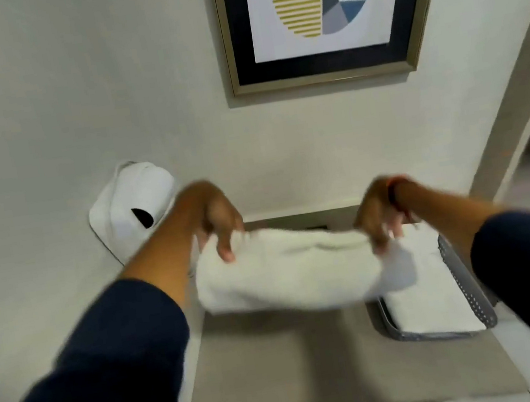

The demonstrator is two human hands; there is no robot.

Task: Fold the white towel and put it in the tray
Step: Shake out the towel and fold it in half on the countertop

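Towel (288,276) held above the table (282,370), tray (480,313) on its right side

Both hands hold the white towel (284,273) up above the beige table (281,363); left hand (220,221) pinches one top corner, right hand (380,211) the other; gray dotted tray (478,299) beside it already has folded white cloth inside; pretty blurry tbh

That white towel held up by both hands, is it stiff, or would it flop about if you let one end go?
Probably floppy: the white towel sags between the left hand and right hand. It looks soft and light, so a released end would likely drop. Unlikely to slip, since its surface seems fuzzy.
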